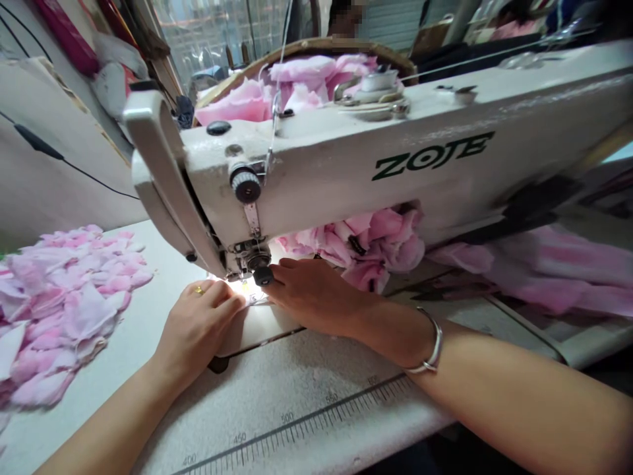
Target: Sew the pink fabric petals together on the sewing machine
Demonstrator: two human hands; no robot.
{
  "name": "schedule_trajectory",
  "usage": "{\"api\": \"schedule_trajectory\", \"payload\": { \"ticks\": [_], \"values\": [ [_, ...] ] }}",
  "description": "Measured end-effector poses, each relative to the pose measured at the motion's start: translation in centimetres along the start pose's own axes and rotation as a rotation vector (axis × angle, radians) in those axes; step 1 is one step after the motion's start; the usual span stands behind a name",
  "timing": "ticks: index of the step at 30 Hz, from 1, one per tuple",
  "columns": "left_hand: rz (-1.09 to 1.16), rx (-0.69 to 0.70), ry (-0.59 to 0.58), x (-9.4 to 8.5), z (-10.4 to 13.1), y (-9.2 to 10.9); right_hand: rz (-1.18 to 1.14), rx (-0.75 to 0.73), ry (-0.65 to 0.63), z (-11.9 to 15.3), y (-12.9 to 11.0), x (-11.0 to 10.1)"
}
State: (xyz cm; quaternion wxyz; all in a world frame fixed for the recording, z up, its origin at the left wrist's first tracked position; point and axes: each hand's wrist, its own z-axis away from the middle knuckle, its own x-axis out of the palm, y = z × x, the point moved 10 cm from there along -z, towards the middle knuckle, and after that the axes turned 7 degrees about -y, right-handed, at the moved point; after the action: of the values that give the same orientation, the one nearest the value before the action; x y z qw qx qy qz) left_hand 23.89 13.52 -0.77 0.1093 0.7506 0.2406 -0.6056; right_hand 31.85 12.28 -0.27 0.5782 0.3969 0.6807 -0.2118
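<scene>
My left hand (pixel 198 323), with a ring on one finger, rests just left of the needle area of a white sewing machine (pixel 316 171). Its fingers are bent and close together, tips under the machine head. My right hand (pixel 316 293) lies on the other side of the needle, fingers curled next to a black knob (pixel 263 276). Between the fingertips the lamp makes a bright glare; whatever the fingers pinch there is washed out and mostly hidden. Behind my right hand, gathered pink fabric (pixel 390 237) bunches under the machine arm.
A pile of pink and white fabric petals (pixel 74 297) lies on the table at left. More pink fabric (pixel 554 270) trails at right. A basket rim (pixel 395 53) holds pink fabric behind the machine. A printed ruler (pixel 291 422) runs along the front edge. People are in the background.
</scene>
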Motion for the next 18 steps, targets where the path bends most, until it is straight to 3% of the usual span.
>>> {"api": "schedule_trajectory", "payload": {
  "ticks": [3, 12, 18],
  "values": [
    [-0.012, 0.029, -0.048, 0.2, 0.1, 0.5, 0.015, -0.009, -0.004, -0.1, -0.2, -0.2],
    [0.093, -0.081, -0.260, 0.4, 0.4, 1.1, -0.019, -0.043, -0.046, -0.2, -0.7, 0.2],
    [0.017, -0.062, -0.264, 0.9, 0.4, 1.5, -0.004, -0.003, -0.056, -0.3, -0.3, 0.3]
  ]
}}
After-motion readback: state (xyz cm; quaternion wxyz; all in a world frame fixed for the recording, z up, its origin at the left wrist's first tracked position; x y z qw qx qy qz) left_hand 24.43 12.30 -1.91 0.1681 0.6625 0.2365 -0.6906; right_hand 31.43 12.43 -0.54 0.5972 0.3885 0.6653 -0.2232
